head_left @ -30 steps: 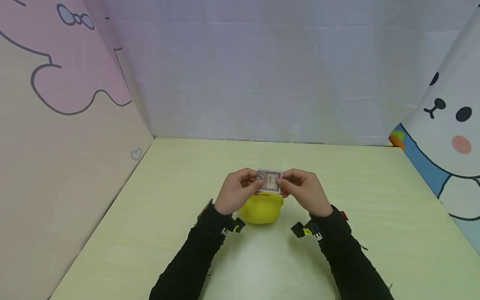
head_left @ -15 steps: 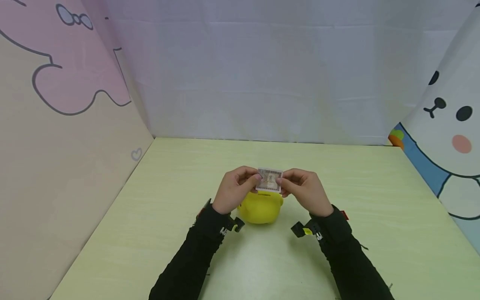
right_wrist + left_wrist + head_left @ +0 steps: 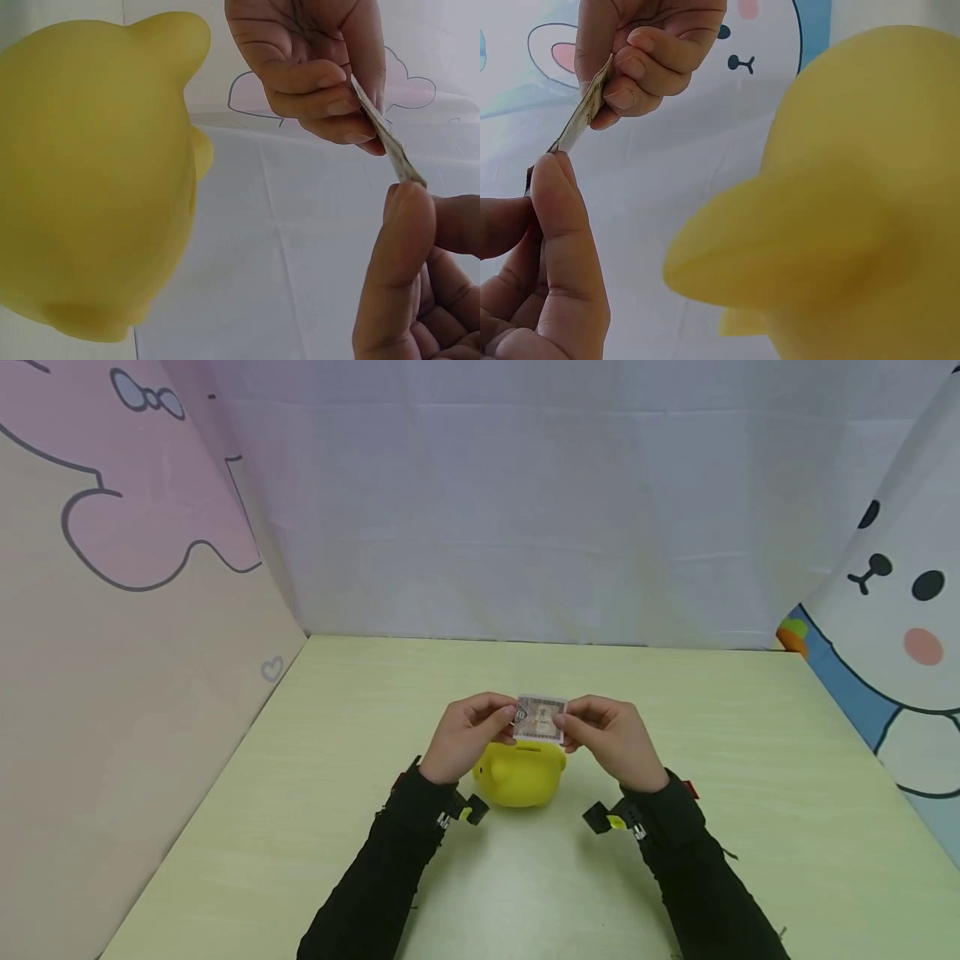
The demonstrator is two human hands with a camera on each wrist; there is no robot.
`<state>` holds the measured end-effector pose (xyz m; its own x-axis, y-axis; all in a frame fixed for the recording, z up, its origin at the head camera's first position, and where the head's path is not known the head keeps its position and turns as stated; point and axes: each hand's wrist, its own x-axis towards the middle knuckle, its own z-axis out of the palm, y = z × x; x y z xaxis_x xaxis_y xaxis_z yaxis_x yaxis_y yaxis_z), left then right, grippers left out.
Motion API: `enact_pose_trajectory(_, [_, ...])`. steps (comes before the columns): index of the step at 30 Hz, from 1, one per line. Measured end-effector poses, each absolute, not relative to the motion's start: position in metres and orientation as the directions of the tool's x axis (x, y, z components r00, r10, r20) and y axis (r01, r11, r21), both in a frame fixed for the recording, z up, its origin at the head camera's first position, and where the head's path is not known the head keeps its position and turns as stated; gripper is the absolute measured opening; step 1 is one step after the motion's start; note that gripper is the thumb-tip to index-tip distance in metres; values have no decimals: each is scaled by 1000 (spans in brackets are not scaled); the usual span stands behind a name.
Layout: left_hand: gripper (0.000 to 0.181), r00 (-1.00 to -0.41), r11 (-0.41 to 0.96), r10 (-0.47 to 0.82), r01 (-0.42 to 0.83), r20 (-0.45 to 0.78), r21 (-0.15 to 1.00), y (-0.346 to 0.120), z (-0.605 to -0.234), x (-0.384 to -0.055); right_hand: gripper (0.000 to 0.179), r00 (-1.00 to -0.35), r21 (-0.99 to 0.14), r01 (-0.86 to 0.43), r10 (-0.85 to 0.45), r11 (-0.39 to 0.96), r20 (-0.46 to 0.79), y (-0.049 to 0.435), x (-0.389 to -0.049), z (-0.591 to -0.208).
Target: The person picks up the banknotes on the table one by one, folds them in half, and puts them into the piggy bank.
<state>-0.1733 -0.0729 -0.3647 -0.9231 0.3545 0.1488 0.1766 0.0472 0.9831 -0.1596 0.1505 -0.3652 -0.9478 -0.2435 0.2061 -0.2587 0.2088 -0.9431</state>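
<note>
A small folded banknote (image 3: 540, 718) is stretched between both hands above a yellow piggy bank (image 3: 520, 781). My left hand (image 3: 467, 737) pinches its left edge between thumb and fingers. On the right edge, my right hand (image 3: 613, 739) holds it the same way. Just below the note, a dark slot (image 3: 529, 749) shows on top of the bank. Both wrist views show the note (image 3: 585, 112) almost edge-on, apart from the bank. A rounded part juts from the bank (image 3: 97, 165) in the right wrist view.
The bank stands on a pale yellow-green table (image 3: 360, 710). A white sheet (image 3: 525, 510) hangs behind it. Printed panels flank the table, a pink figure (image 3: 172, 518) at left and a white animal (image 3: 900, 635) at right.
My left hand has shifted slightly left and up, baring more of the bank's left side. The banknote has risen a little, and more of the slot shows. The right hand has barely moved.
</note>
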Motion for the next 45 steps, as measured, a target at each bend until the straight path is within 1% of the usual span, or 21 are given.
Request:
enact_pose_trajectory(12, [24,-916,50,385,144,114,988,-74,-362,-171,17,-953,-945,-245,-231,218,194,150,-161,-365])
enact_pose_trajectory(25, [21,-912,39,403,104,79,994,-70,-362,-169,17,-945,-939,-274,-241,209,222,149,-159,-367])
enact_pose_trajectory(35, [25,-897,18,430,125,105,992,-67,-361,-167,17,-949,-942,-262,-235,208,212,147,-158,-365])
enact_pose_trajectory(45, [28,-882,3,455,141,124,990,-67,-363,-166,16,-943,-939,-279,-241,202,228,145,-157,-365])
